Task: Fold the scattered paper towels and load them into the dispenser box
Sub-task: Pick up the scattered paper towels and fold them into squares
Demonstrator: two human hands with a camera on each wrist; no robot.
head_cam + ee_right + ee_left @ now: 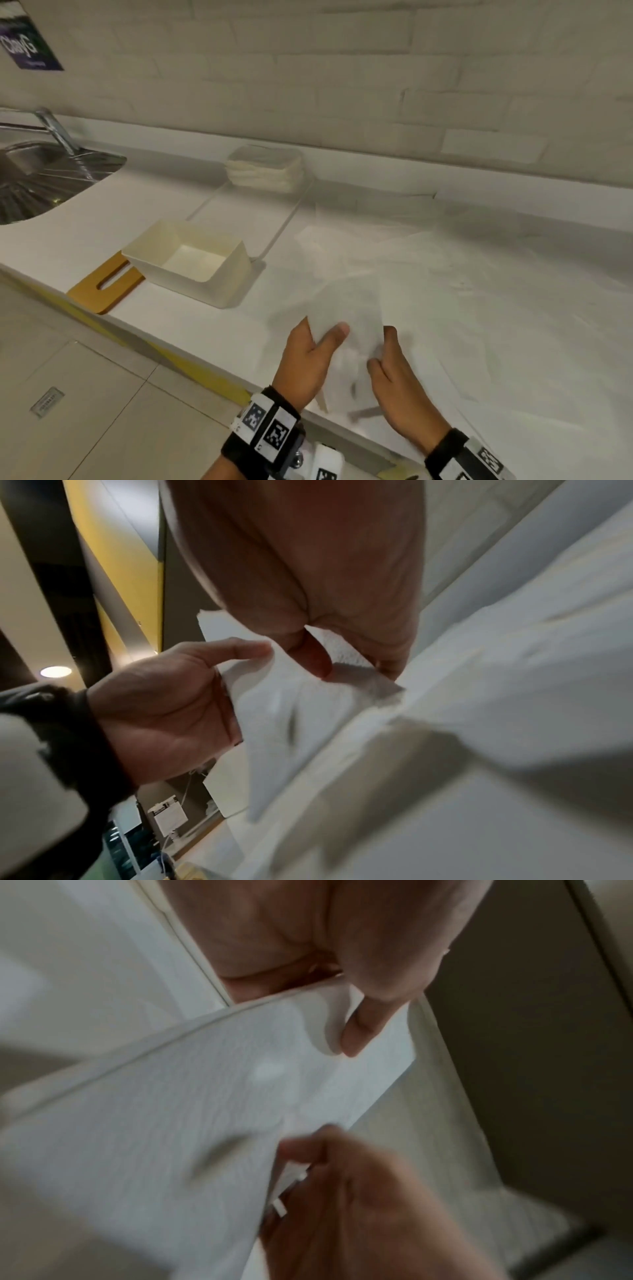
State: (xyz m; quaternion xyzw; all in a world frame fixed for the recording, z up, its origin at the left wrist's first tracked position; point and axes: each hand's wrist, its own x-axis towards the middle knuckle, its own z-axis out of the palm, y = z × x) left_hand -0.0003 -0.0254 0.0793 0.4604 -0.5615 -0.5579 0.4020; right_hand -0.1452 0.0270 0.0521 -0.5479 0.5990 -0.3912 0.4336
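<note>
1. Left hand (310, 356): grasped the near edge of one paper towel (346, 308), thumb on top, fingers beneath, at the front edge of the surface (191, 318).
2. Right hand (397, 380): pinched the same paper towel just beside the left hand; the sheet was lifted off the surface and not yet visibly creased into a fold.
3. Scattered paper towels (479, 274): several lay loose and overlapping on the surface to the right, unfolded; their count could not be told.
4. Dispenser box (186, 262): stood open to the left of the hands, well apart from them; its interior showed only a bare bottom, no towel loaded.
5. Lid (106, 286): a tan slotted board lay flat just beside the box, judged to be its cover.
6. Progress: judged early; folding under way on the first sheet, with all loading left.
7. Writing: a dark sign (25, 42) on the wall showed pale lettering, too blurred to read with certainty. Wrist bands bore black-and-white square markers, no words.
</note>
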